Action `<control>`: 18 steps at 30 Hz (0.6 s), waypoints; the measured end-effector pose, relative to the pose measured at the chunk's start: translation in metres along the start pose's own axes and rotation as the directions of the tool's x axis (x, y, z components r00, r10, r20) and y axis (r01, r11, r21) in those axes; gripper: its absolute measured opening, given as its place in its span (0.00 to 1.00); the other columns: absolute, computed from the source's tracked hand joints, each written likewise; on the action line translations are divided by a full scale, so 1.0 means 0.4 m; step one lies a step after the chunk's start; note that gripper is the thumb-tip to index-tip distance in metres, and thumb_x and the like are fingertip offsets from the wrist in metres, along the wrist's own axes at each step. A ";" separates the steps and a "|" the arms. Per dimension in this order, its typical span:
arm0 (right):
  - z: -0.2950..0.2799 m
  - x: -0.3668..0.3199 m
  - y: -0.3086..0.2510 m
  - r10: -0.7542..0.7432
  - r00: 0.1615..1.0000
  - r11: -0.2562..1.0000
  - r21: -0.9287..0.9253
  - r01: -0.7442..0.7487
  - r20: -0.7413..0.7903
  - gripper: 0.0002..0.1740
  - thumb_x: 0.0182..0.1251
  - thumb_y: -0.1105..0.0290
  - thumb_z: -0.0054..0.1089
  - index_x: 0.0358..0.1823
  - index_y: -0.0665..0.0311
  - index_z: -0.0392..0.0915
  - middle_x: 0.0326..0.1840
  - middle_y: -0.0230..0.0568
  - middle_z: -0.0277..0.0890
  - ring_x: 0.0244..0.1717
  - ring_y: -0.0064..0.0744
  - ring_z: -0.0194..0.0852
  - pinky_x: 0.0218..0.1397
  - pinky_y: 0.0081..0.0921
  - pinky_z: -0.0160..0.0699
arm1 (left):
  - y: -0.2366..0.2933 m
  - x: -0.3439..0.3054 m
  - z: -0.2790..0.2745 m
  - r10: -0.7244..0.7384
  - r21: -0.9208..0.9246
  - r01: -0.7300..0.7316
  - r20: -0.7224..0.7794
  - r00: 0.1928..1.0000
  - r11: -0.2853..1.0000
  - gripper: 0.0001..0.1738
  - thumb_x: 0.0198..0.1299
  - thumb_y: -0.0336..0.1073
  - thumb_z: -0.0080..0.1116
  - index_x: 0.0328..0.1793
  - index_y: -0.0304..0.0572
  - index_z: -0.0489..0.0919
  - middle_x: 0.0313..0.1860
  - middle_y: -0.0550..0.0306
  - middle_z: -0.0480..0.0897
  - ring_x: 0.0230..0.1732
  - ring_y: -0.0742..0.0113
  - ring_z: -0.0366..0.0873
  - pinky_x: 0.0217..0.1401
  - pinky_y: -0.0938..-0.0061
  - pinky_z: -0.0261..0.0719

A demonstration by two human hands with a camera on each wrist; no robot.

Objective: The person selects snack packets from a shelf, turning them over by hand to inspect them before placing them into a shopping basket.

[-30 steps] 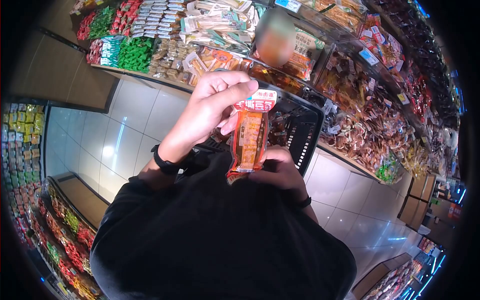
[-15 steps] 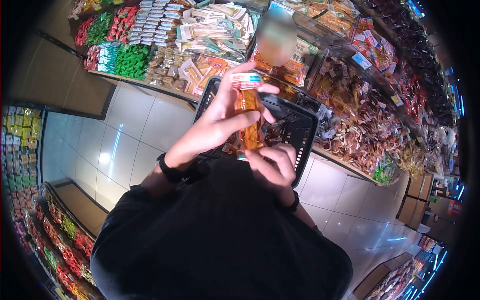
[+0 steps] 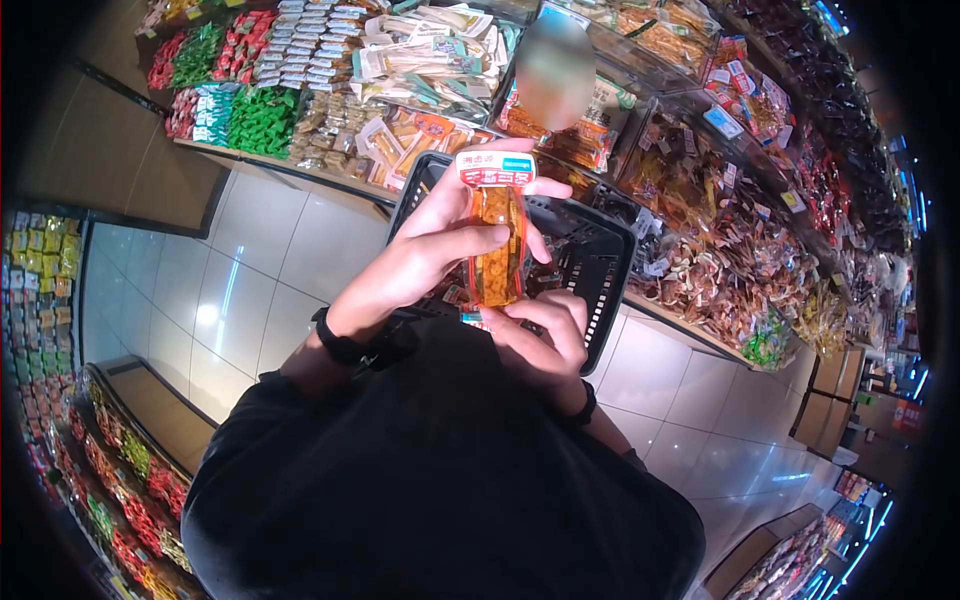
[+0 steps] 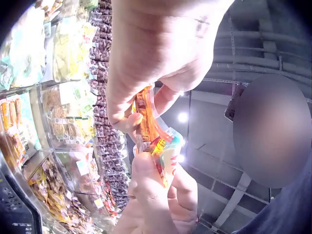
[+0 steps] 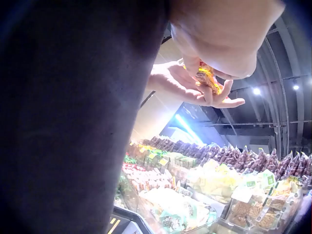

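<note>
In the head view a clear packet [image 3: 497, 235] of orange-brown food, with a red and white header at its upper end, is held upright over a black basket. The left hand [image 3: 430, 240] grips it from the left, thumb across its front and fingers behind. At the lower end, the right hand [image 3: 545, 335] pinches the packet between thumb and fingers. Both hands [image 4: 161, 53] meet on the packet [image 4: 148, 122] in the left wrist view. The right wrist view shows part of the packet [image 5: 207, 78] between the hands.
Below the hands is the black basket [image 3: 622, 262], with packets inside. Shelves of wrapped snacks [image 3: 270, 120] run behind it and to the right, with bagged goods [image 3: 700, 230]. Tiled floor [image 3: 270, 250] shows at left; another display [image 3: 140, 450] stands at lower left.
The packet has been turned to show its other face and shifted slightly left and up. The left thumb has moved from the header down onto the packet's front. The basket shows more.
</note>
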State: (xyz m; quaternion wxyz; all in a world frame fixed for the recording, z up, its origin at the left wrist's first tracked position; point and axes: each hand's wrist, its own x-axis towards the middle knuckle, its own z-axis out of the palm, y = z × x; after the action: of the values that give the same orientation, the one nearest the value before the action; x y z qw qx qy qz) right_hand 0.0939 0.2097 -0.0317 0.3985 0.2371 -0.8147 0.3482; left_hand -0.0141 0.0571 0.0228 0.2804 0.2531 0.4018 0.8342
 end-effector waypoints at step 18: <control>0.086 0.102 0.346 0.545 0.746 0.800 0.029 -0.600 0.383 0.10 0.64 0.72 0.65 0.44 0.68 0.79 0.35 0.54 0.78 0.41 0.58 0.79 0.45 0.43 0.77 | -0.196 0.054 -0.164 -0.032 0.219 0.137 -0.426 0.904 0.966 0.45 0.70 0.27 0.59 0.84 0.43 0.42 0.64 0.50 0.64 0.67 0.60 0.70 0.68 0.68 0.72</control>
State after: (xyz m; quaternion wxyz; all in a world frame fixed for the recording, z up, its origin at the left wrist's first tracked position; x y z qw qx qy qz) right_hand -0.0379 0.2686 -0.0657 0.0989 0.0634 -0.8773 0.4653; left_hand -0.0511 0.0777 -0.0727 0.1904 0.0829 0.5623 0.8004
